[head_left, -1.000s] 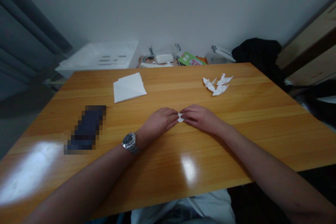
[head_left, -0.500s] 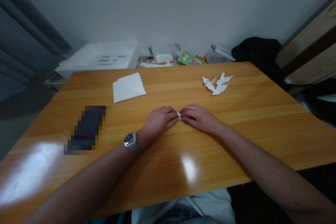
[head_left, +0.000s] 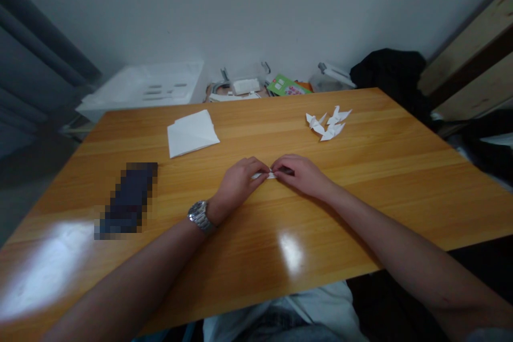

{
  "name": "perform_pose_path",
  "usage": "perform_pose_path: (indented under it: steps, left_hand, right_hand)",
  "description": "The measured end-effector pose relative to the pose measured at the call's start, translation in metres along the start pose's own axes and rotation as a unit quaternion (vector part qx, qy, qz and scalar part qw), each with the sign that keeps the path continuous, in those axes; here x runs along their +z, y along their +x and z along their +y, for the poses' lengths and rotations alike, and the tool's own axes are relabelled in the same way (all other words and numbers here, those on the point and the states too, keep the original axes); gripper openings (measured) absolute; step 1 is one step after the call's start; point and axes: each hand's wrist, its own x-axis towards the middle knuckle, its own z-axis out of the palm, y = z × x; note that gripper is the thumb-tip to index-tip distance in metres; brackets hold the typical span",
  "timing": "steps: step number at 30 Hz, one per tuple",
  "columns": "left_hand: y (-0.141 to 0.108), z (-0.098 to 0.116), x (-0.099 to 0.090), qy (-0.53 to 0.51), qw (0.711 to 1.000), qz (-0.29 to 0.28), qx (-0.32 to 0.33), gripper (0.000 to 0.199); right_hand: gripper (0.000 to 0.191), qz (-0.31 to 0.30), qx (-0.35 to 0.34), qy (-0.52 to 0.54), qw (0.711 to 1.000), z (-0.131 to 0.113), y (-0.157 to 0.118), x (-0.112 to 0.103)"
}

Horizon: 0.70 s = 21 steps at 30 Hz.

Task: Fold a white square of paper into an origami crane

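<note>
Left hand (head_left: 239, 177) and right hand (head_left: 306, 175): each grip nearly closed, pinching the small white paper (head_left: 271, 175). Apparent step: creasing. Further creasing calls for light, even pressure.

The desk (head_left: 248, 246) looks like smooth, glossy wood; the folded birds (head_left: 328, 124) and flat sheets (head_left: 192, 133) are matt white paper. The watch (head_left: 199, 215) is shiny metal, the curtain (head_left: 32, 37) soft matt cloth.

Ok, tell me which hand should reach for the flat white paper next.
Left, I'd judge: the left hand is nearer the flat white paper, while the right hand is nearer the folded birds. Both hold the small piece.
</note>
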Motion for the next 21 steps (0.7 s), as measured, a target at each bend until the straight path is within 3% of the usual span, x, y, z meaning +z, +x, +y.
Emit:
perform_pose_path:
  steps: [7, 21]
  left_hand:
    - [-0.0008, 0.0001, -0.0005, 0.026, 0.999, -0.005, 0.024, 0.02]
    - [-0.0044, 0.0028, -0.0091, 0.134, 0.986, -0.065, 0.081, 0.03]
  right_hand:
    - [0.007, 0.005, -0.006, 0.005, 1.0, 0.0008, 0.0012, 0.0009]
    - [0.009, -0.022, -0.089, -0.033, 0.995, 0.0069, -0.0026, -0.0014]
